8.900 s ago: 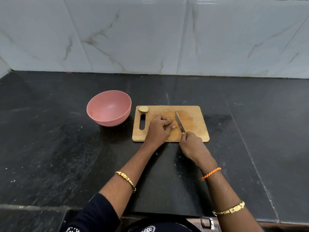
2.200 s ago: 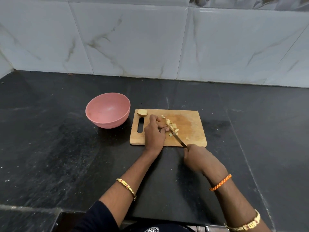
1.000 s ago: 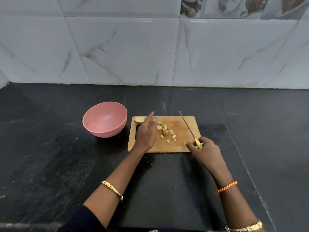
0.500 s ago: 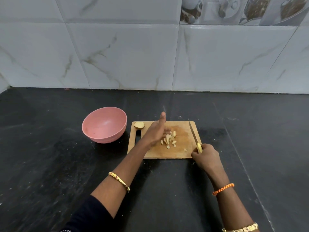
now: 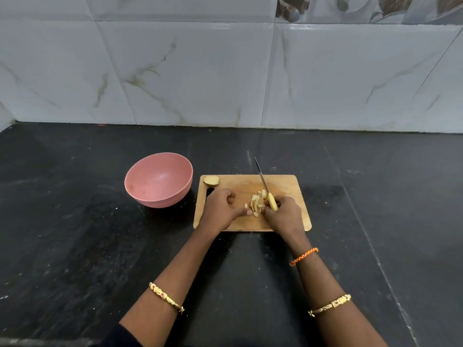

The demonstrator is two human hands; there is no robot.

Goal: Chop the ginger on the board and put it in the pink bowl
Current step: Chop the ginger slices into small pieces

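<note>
Pink bowl (image 5: 158, 182) is sitting left of centre (no writing readable anywhere). On the board (image 5: 288, 182), left hand (image 5: 220, 212) is curling loosely beside the chopped ginger (image 5: 256, 204); right hand (image 5: 284, 216) is gripping the knife (image 5: 261, 180).

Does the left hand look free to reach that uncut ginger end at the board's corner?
Probably yes. The left hand holds nothing and sits just below the ginger end piece, with only bare cutting board between them; the knife is off to the right.
</note>
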